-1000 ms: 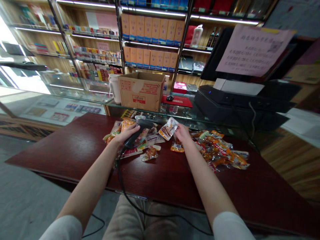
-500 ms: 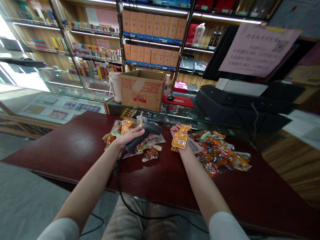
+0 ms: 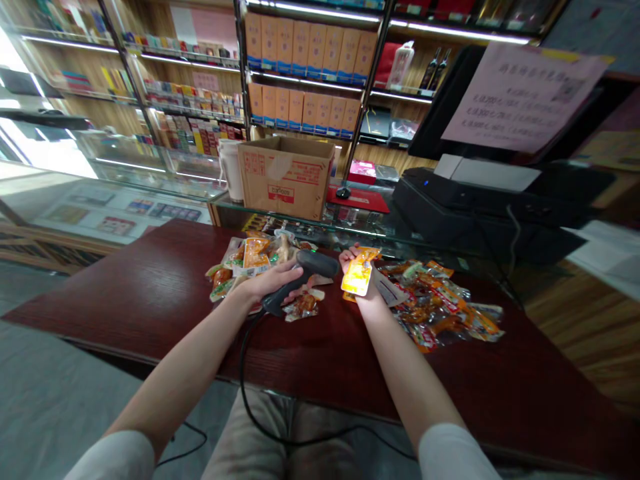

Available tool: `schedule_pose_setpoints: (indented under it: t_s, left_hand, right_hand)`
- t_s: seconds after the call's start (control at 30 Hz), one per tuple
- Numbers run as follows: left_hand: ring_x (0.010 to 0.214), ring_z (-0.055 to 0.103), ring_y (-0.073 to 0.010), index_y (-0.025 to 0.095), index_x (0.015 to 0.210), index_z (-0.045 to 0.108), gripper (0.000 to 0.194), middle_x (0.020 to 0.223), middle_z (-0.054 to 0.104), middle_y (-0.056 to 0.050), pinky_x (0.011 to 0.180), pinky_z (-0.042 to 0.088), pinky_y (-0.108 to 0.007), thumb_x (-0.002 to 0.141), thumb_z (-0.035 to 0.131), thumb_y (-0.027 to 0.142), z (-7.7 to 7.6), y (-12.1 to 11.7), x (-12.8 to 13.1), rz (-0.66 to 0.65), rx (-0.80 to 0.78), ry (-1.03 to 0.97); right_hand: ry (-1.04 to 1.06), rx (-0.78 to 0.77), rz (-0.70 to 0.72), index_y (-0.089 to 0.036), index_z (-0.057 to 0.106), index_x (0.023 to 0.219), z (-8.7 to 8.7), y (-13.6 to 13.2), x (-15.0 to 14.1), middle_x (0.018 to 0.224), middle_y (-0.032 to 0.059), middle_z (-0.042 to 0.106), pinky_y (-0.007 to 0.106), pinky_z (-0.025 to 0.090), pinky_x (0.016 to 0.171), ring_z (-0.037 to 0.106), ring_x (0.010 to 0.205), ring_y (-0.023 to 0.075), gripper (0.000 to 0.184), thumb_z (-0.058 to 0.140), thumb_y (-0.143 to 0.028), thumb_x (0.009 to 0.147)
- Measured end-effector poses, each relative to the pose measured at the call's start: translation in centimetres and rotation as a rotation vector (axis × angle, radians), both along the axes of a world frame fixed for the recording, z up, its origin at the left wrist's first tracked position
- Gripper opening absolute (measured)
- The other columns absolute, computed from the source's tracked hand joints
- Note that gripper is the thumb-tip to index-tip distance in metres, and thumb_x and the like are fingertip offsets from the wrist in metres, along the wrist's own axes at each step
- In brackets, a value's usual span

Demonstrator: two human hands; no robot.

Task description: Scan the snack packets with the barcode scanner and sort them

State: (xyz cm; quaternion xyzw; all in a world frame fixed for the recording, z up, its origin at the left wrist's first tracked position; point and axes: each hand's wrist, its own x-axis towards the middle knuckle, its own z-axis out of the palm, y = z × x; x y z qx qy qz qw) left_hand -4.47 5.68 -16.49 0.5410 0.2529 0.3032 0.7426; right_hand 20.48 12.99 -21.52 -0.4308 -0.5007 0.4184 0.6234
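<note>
My left hand [image 3: 275, 281] is wrapped round the handle of a black barcode scanner [image 3: 316, 265], whose head points right. In my right hand [image 3: 347, 256] is an orange snack packet [image 3: 359, 272], held up with its printed back towards me and lit brightly by the scanner. The scanner's nose is a short way left of the packet, not touching it. Behind my left hand lies a pile of packaged snacks [image 3: 257, 252]. A clear packet of brown meat [image 3: 303, 305] lies just below the scanner. To the right of my right wrist spreads another heap of snack packets [image 3: 440, 303].
A dark red wooden table [image 3: 165, 287] spans the front. Beyond it stand an open cardboard box [image 3: 285, 177], a white cup [image 3: 231, 171], a mouse [image 3: 343, 193] and a black printer-like machine [image 3: 480, 200]. The scanner's cable [image 3: 243, 373] hangs over the table edge across my lap.
My left hand has moved the scanner right, closer to the packet. The packet is now brightly lit. My right hand has stayed almost still.
</note>
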Motion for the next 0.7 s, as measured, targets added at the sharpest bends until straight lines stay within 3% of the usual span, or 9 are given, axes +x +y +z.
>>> schedule_pose_setpoints:
  t_s: [0.13,0.23,0.3,0.37,0.47,0.57,0.63,0.7]
  left_hand:
    - [0.043,0.048,-0.0093,0.017,0.103,0.058,0.051,0.057,0.056,0.002,0.038,0.035,-0.020,0.075,0.074,0.057,0.1,0.6,-0.4,0.028,0.018,-0.037]
    - [0.044,0.051,-0.0096,0.016,0.113,0.058,0.056,0.065,0.062,-0.002,0.038,0.036,-0.020,0.076,0.073,0.055,0.1,1.3,-1.1,0.107,0.037,-0.067]
    - [0.043,0.051,-0.0098,0.016,0.116,0.057,0.056,0.066,0.064,-0.002,0.038,0.037,-0.021,0.078,0.072,0.055,0.2,1.8,-1.7,0.172,0.035,-0.068]
    - [0.041,0.051,-0.0101,0.016,0.116,0.057,0.054,0.062,0.061,-0.001,0.037,0.038,-0.021,0.080,0.070,0.054,0.4,2.1,-2.2,0.253,0.036,-0.067]
    - [0.042,0.052,-0.0103,0.015,0.114,0.056,0.050,0.058,0.057,0.002,0.037,0.038,-0.019,0.081,0.071,0.049,0.9,2.3,-2.8,0.386,0.033,-0.072]
    - [0.044,0.053,-0.0099,0.014,0.110,0.055,0.043,0.061,0.058,0.002,0.037,0.039,-0.019,0.083,0.070,0.045,1.2,2.5,-3.0,0.469,0.022,-0.075]
    - [0.046,0.054,-0.0094,0.013,0.106,0.054,0.038,0.068,0.061,0.000,0.037,0.040,-0.019,0.084,0.068,0.042,1.2,2.7,-3.0,0.514,0.032,-0.097]
    - [0.048,0.055,-0.0092,0.014,0.103,0.054,0.034,0.074,0.063,-0.002,0.038,0.041,-0.019,0.085,0.068,0.039,0.9,2.9,-3.1,0.551,0.052,-0.126]
  right_hand:
    - [0.248,0.024,-0.013,-0.029,0.059,0.099,0.3,0.4,0.2,0.071,-0.0011,0.046,0.034,0.047,0.065,0.041,0.058,0.0168,0.033,0.050,-0.056,0.082]
    - [0.178,-0.093,-0.191,-0.029,0.053,0.107,1.2,0.7,1.3,0.071,-0.0028,0.045,0.032,0.048,0.066,0.046,0.061,0.0170,0.030,0.046,-0.048,0.086]
    - [-0.012,-0.118,-0.422,-0.026,0.048,0.113,2.1,0.6,2.7,0.077,-0.0011,0.049,0.032,0.048,0.073,0.052,0.069,0.0181,0.027,0.042,-0.036,0.088]
    - [-0.308,-0.046,-0.588,-0.022,0.048,0.117,2.7,0.1,4.2,0.087,0.0036,0.054,0.035,0.047,0.084,0.056,0.082,0.0200,0.031,0.041,-0.024,0.087]
    - [-0.773,-0.028,-0.644,-0.020,0.054,0.117,2.9,-1.1,5.8,0.106,0.0129,0.056,0.041,0.041,0.094,0.056,0.100,0.0254,0.037,0.040,-0.013,0.084]
    - [-1.098,-0.047,-0.715,-0.018,0.059,0.117,2.3,-2.3,5.4,0.129,0.0206,0.049,0.051,0.034,0.100,0.046,0.121,0.0345,0.035,0.045,-0.013,0.085]
    - [-1.269,0.012,-0.643,-0.018,0.060,0.119,1.8,-2.8,4.4,0.137,0.0205,0.047,0.054,0.029,0.104,0.039,0.128,0.0374,0.034,0.051,-0.020,0.086]
    - [-1.411,0.014,-0.422,-0.020,0.061,0.119,1.2,-2.9,3.4,0.135,0.0177,0.051,0.053,0.028,0.105,0.042,0.126,0.0360,0.033,0.055,-0.030,0.088]
